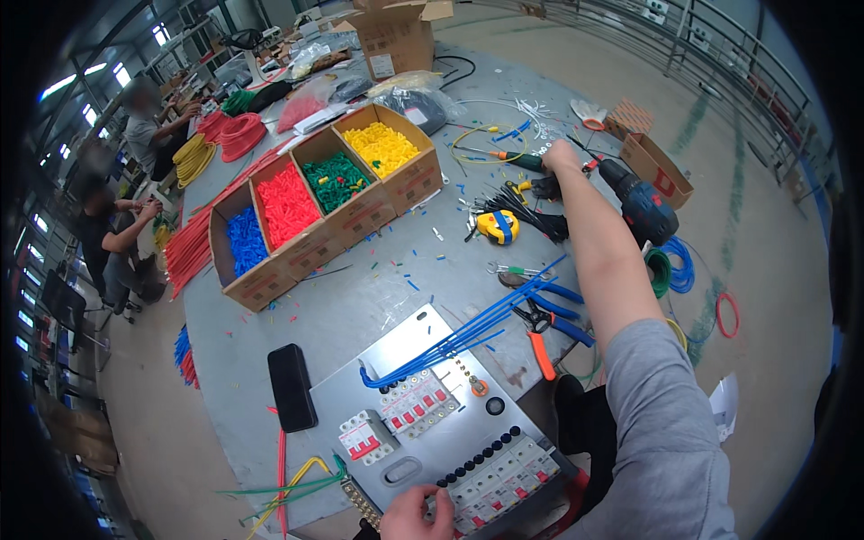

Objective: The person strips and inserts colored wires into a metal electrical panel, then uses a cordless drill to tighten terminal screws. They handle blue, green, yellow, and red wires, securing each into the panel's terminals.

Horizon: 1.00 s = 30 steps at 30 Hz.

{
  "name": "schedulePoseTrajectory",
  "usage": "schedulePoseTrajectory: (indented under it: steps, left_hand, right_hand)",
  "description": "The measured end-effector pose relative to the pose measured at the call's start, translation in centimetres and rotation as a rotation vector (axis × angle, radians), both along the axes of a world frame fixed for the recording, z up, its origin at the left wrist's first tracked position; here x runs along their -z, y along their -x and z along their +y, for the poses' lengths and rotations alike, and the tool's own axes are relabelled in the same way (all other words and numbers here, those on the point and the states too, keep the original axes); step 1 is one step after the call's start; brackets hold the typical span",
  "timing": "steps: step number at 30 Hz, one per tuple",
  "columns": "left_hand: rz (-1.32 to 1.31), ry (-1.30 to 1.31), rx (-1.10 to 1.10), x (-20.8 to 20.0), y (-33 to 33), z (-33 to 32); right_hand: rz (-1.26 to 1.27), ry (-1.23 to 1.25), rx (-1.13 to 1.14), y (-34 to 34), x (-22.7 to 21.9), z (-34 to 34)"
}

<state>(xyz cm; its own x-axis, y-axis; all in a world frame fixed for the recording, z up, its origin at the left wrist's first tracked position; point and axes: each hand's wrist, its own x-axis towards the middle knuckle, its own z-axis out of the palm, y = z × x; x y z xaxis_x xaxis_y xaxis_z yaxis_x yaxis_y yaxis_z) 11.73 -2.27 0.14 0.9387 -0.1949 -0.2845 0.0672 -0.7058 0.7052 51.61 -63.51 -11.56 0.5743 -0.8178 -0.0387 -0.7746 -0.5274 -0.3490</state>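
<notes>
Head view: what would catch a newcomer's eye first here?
Four cardboard boxes of blue, red, green and yellow pieces stand in a row at the table's middle. Nearer, blue wires fan from a grey breaker panel, where the left hand rests; the right hand reaches toward a screwdriver.

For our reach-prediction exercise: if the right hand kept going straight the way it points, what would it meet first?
Probably the green-handled screwdriver, which lies right at the right hand; the hand may already touch it, depth is unclear.
</notes>
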Motion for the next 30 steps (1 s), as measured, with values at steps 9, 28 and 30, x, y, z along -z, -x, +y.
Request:
schedulePoseTrajectory:
  steps: [9, 28, 30]
  left_hand:
    - [0.026, -0.007, 0.061, -0.1, 0.0, 0.8]
    - [0.742, 1.575, -0.642, 2.1, -0.5, 0.7]
    - [0.710, 1.521, -0.686, 1.2, -0.1, -1.0]
  right_hand:
    - [-0.046, 0.025, -0.095, -0.4, 3.2, -5.3]
    - [-0.298, -1.602, -0.567, 22.6, -13.0, 33.6]
    - [-0.243, -1.747, -0.604, 28.5, -14.0, 36.4]
